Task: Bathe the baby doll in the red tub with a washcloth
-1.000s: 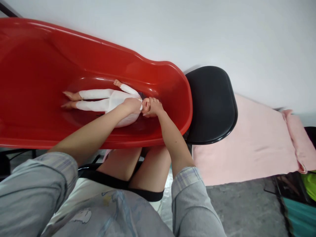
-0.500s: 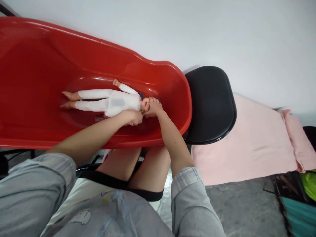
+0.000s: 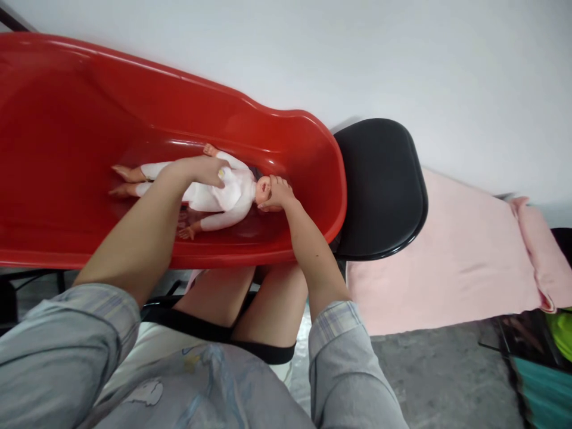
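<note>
A baby doll [image 3: 194, 195] in a white suit lies on its back in the red bathtub [image 3: 286, 140], feet to the left and head to the right. My left hand [image 3: 208, 171] is closed over the doll's chest. What looks like a pale cloth [image 3: 230, 190] with a small yellow spot shows at its fingers, though its edges blend with the white suit. Wrapped over the top of the doll's head [image 3: 263, 189], my right hand [image 3: 279, 193] covers the forehead and eyes. One doll arm lies along the near side; the other points to the far wall.
A black chair back [image 3: 379, 187] stands against the tub's right end. Beyond it a pink towel [image 3: 442, 268] is spread on a surface, with a rolled part at its far right. My legs [image 3: 272, 304] are under the tub's near rim. A white wall runs behind.
My left hand has moved left from beside the doll's neck to over its chest. The doll's near arm now shows. My right hand stays on the head.
</note>
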{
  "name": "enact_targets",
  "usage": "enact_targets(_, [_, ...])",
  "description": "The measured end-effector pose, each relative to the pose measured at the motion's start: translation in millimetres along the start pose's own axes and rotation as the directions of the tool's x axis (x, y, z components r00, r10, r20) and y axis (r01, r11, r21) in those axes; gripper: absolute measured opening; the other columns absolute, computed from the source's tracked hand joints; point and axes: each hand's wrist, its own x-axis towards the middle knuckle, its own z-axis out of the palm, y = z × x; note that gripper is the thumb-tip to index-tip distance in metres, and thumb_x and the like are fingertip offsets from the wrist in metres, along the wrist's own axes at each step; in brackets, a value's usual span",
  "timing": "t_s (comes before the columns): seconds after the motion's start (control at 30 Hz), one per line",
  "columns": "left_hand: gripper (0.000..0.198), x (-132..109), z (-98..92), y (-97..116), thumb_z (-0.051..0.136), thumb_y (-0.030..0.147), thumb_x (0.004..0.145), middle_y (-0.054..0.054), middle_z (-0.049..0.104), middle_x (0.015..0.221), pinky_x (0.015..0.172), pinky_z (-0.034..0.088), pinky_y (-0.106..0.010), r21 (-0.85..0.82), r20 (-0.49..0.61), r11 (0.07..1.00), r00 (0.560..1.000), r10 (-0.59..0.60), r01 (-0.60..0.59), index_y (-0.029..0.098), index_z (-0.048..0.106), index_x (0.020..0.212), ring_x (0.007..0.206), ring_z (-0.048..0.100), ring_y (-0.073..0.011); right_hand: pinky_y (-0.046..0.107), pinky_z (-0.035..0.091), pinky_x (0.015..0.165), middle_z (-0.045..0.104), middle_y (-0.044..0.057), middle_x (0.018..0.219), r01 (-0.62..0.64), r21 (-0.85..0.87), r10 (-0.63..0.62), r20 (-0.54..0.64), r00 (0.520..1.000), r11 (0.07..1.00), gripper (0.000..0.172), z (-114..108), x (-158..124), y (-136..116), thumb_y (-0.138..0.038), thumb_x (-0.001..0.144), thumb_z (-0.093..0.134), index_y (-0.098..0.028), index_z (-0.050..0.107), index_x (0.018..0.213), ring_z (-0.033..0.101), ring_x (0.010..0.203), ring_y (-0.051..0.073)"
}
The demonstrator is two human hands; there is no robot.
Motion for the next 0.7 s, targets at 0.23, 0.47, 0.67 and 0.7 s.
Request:
enact_targets(0.23, [0.059,6.9,27.4,21.3,0.048,0.012,0.109,-0.019,0.052,0.157,0.114,0.045,-0.038,-0.158,-0.399,0.973,0.891,-0.217,0.166,0.01,0.036,0.167,0.135,0.056,-0.0285,0.057,0.029,0.136,0.031,0.021,0.177,0.0,0.022,-0.001,0.009,1.0,1.0,0.126,1.1,2.6,1.8,-0.046,0.069,0.097,-0.018,0.031,0.173,0.028,0.167,0.039])
enact_targets(0.47, [0.07,37.3,80.0,37.0,0.046,0.008,0.099,-0.021,0.051,0.157,0.121,0.041,-0.041,-0.108,-0.301,0.993,0.953,0.02,-0.055,0.009,0.042,0.168,0.141,0.052,-0.035,0.057,0.028,0.136,0.032,0.02,0.177,-0.005,0.016,0.005,0.003,1.0,1.0,0.127,-0.9,0.1,-1.4,-0.047,0.07,0.097,-0.018,0.03,0.174,0.03,0.166,0.039])
enact_targets(0.67, [0.069,42.5,82.5,43.4,0.055,0.027,0.1,-0.024,0.054,0.156,0.126,0.036,-0.044,-0.055,-0.234,0.99,0.965,0.115,-0.131,0.005,0.049,0.165,0.147,0.05,-0.0384,0.055,0.028,0.137,0.03,0.021,0.178,-0.012,0.016,0.012,0.024,1.0,1.0,0.127,-3.4,-1.3,-3.6,-0.044,0.07,0.096,-0.015,0.03,0.173,0.028,0.166,0.039])
enact_targets(0.7, [0.068,43.9,81.6,41.9,0.053,0.028,0.102,-0.023,0.055,0.156,0.127,0.036,-0.043,-0.048,-0.221,0.989,0.967,0.123,-0.137,0.006,0.049,0.166,0.148,0.05,-0.0371,0.055,0.028,0.137,0.029,0.021,0.178,-0.011,0.017,0.01,0.022,1.0,1.0,0.127,-3.7,-1.8,-3.9,-0.044,0.07,0.096,-0.014,0.03,0.173,0.028,0.166,0.039])
